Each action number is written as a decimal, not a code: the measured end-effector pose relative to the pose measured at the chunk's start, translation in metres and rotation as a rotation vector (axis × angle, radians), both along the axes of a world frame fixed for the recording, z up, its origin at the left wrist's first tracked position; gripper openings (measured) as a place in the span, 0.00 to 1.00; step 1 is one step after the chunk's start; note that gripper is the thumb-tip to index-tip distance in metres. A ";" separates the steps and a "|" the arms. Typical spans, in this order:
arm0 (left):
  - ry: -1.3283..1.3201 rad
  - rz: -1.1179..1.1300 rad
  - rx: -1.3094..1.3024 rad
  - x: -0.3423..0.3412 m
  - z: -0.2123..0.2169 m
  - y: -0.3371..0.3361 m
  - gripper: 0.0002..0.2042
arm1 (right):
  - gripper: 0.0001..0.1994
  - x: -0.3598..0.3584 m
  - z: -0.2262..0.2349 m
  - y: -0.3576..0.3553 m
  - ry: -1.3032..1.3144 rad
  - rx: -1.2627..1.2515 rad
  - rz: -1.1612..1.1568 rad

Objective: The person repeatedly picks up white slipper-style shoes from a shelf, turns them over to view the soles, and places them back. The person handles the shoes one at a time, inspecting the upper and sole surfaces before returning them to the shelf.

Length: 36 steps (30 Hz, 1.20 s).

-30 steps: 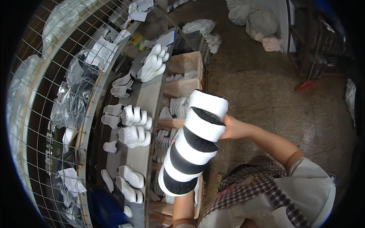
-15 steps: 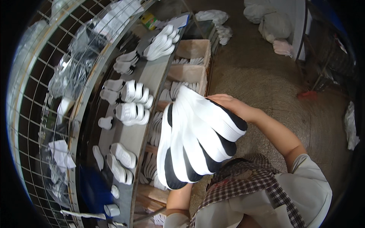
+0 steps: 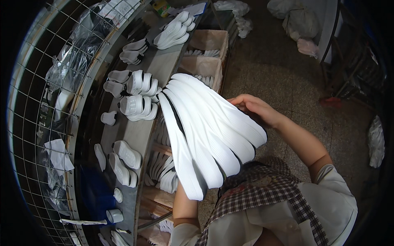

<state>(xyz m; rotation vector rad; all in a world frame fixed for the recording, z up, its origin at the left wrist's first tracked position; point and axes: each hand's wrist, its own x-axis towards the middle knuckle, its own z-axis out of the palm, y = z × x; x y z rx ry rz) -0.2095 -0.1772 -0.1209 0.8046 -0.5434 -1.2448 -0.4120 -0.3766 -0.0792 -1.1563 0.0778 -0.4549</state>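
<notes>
While fanned, soles (image 3: 207,131) (white) in right hand (image 3: 252,107) grip

Soles (image 3: 205,131): fanned out in the middle, held between both hands, above the bench edge.
Right hand (image 3: 252,107): at the fan's right side, touching it.
Left hand: under the fan, hidden; its forearm (image 3: 184,205) comes up from below.
Bench (image 3: 139,135): left of the person, running away from them.
Loose soles (image 3: 137,98): in small groups on the bench.
Boxes (image 3: 207,53): beyond the fan, by the bench's right edge.
Mesh (image 3: 37,102): left of the bench.
Bags (image 3: 295,20): on the floor, far right.
</notes>
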 end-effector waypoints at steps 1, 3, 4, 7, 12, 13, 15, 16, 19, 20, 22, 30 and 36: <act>-0.003 0.000 -0.002 0.000 0.000 0.000 0.26 | 0.21 0.000 0.001 0.002 -0.005 -0.034 -0.008; -0.006 0.002 -0.002 0.001 0.001 0.000 0.26 | 0.27 0.001 0.002 0.006 0.007 -0.124 -0.040; -0.007 0.000 -0.002 0.001 0.002 0.000 0.26 | 0.29 0.000 0.003 0.007 0.007 -0.113 -0.027; -0.005 0.002 -0.006 0.002 0.003 0.003 0.26 | 0.33 0.000 0.003 0.009 0.050 -0.107 -0.036; -0.018 0.023 -0.018 0.006 0.004 0.011 0.26 | 0.31 0.005 -0.002 0.011 0.008 -0.077 -0.051; -0.018 0.027 -0.020 0.007 0.004 0.012 0.26 | 0.31 0.005 -0.003 0.011 -0.002 -0.071 -0.043; -0.020 0.033 -0.024 0.008 0.005 0.014 0.26 | 0.31 0.005 -0.005 0.011 -0.003 -0.068 -0.046; -0.018 0.036 -0.024 0.007 0.005 0.015 0.26 | 0.31 0.005 -0.006 0.010 -0.011 -0.059 -0.036; -0.023 0.045 -0.024 0.006 0.005 0.015 0.26 | 0.32 0.004 -0.007 0.011 -0.021 -0.045 -0.011; -0.021 0.047 -0.025 0.006 0.005 0.015 0.26 | 0.32 0.004 -0.007 0.011 -0.019 -0.042 -0.007; -0.019 0.043 -0.030 0.005 0.006 0.014 0.26 | 0.32 0.004 -0.007 0.011 -0.038 -0.045 -0.009; -0.043 0.034 -0.032 0.002 0.010 0.012 0.25 | 0.32 0.004 -0.009 0.014 -0.118 -0.005 0.035; -0.055 0.027 -0.039 0.004 0.012 0.008 0.25 | 0.35 0.006 -0.013 0.017 -0.131 -0.012 0.052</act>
